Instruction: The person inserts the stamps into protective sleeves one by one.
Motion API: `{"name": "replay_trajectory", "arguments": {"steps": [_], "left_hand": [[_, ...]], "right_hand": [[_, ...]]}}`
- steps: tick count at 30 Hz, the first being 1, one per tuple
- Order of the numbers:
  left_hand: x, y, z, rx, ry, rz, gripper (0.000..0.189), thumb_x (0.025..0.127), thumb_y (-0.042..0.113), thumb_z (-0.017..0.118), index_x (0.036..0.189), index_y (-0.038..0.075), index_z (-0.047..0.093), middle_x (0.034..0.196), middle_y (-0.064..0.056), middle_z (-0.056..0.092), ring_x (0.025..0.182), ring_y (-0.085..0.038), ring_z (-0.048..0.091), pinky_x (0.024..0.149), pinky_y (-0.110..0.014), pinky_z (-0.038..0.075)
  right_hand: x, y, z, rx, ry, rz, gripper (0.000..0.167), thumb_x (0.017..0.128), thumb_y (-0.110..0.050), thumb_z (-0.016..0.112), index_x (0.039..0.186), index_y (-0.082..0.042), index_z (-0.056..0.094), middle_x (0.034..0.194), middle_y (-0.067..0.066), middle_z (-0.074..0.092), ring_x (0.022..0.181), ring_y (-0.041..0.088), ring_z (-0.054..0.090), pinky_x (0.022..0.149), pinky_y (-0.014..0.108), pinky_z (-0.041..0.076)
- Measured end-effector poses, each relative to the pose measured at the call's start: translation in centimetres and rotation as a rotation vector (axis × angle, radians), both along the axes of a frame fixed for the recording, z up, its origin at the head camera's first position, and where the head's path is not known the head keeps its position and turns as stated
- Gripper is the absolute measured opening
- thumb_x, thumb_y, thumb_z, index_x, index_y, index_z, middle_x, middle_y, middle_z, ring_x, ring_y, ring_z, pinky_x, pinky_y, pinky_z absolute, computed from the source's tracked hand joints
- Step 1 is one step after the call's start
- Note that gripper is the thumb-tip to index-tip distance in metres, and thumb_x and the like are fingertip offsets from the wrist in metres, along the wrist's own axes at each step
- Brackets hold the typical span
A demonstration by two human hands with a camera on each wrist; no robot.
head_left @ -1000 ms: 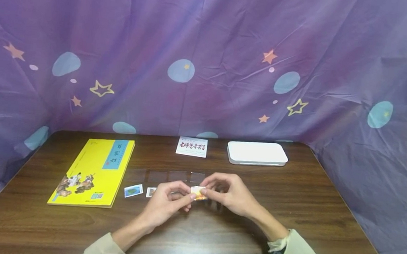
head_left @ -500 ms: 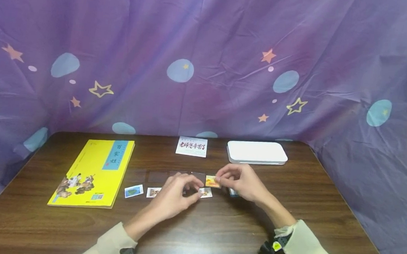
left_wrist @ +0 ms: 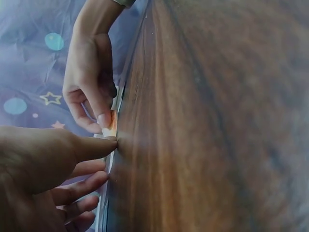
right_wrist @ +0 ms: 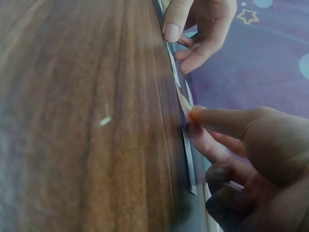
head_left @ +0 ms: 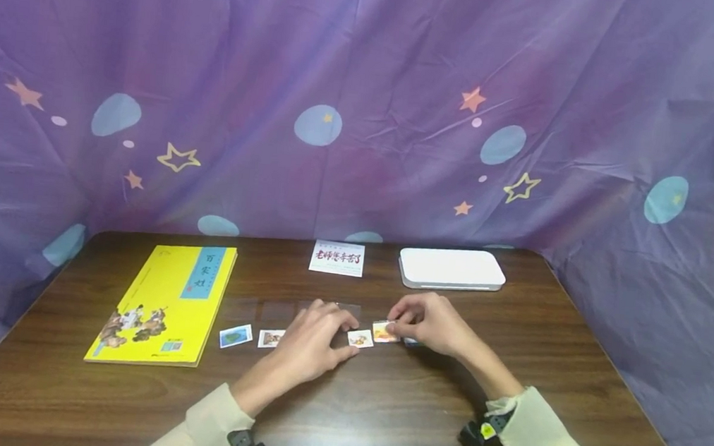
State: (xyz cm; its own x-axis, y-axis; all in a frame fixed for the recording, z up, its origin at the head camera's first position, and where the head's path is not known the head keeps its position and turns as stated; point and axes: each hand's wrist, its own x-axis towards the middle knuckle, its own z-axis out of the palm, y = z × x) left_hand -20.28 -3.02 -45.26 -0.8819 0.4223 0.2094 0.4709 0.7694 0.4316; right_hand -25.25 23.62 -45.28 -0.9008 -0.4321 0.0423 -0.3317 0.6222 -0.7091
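Observation:
Between thumb and fingers, my right hand pinches an orange-and-yellow stamp low over the table. Just left of it lies a white-edged stamp with a small figure, at the fingertips of my left hand. The left fingers are spread and loosely bent, thumb close to that stamp's lower edge. A blue stamp is partly covered by my right hand. Farther left lie a blue-green stamp and another pictured stamp, the latter partly behind my left hand. The left wrist view shows the held stamp nearly edge-on.
A clear strip with pockets lies behind the stamps, partly under my left hand. A yellow book is at the left. Toward the back are a white printed card and a white flat case. A purple curtain hangs behind.
Earlier both hands held the orange stamp together. My left hand has let go, and my right hand has carried it rightward, then slightly toward me. The white-edged stamp has come into view.

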Motion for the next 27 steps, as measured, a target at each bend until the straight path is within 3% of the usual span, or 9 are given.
{"name": "replay_trajectory", "arguments": {"steps": [7, 16, 21, 27], "left_hand": [[0.0, -0.1, -0.1, 0.019, -0.011, -0.03, 0.036, 0.094, 0.032, 0.086, 0.126, 0.017, 0.077, 0.129, -0.002, 0.076, 0.121, -0.024, 0.064, 0.107, -0.048, 0.054], [-0.3, -0.8, 0.4, 0.069, -0.114, -0.062, 0.036, 0.092, 0.021, 0.087, 0.125, 0.012, 0.077, 0.112, -0.004, 0.076, 0.11, -0.023, 0.062, 0.101, -0.047, 0.053], [-0.4, -1.0, 0.6, 0.083, -0.162, -0.058, 0.03, 0.089, 0.019, 0.089, 0.117, 0.013, 0.08, 0.108, -0.003, 0.072, 0.108, -0.023, 0.059, 0.1, -0.048, 0.052], [-0.5, -1.1, 0.5, 0.126, -0.149, -0.076, 0.015, 0.092, 0.016, 0.086, 0.106, 0.017, 0.079, 0.112, -0.002, 0.076, 0.11, -0.023, 0.062, 0.103, -0.049, 0.053]], "right_hand": [[0.3, -0.4, 0.0, 0.114, 0.073, -0.022, 0.016, 0.087, -0.029, 0.092, 0.087, -0.025, 0.077, 0.074, -0.012, 0.07, 0.064, 0.006, 0.061, 0.062, 0.023, 0.049], [0.5, -0.6, 0.1, 0.144, 0.109, -0.017, 0.013, 0.086, -0.029, 0.093, 0.091, -0.025, 0.082, 0.078, -0.013, 0.07, 0.067, 0.008, 0.057, 0.065, 0.024, 0.046], [0.5, -0.7, 0.1, 0.149, 0.12, -0.011, 0.012, 0.086, -0.029, 0.093, 0.092, -0.026, 0.082, 0.08, -0.014, 0.069, 0.069, 0.008, 0.057, 0.066, 0.025, 0.046], [0.5, -0.7, 0.1, 0.139, 0.135, -0.002, 0.012, 0.087, -0.028, 0.092, 0.093, -0.024, 0.083, 0.081, -0.013, 0.07, 0.07, 0.007, 0.055, 0.066, 0.025, 0.045]]}}
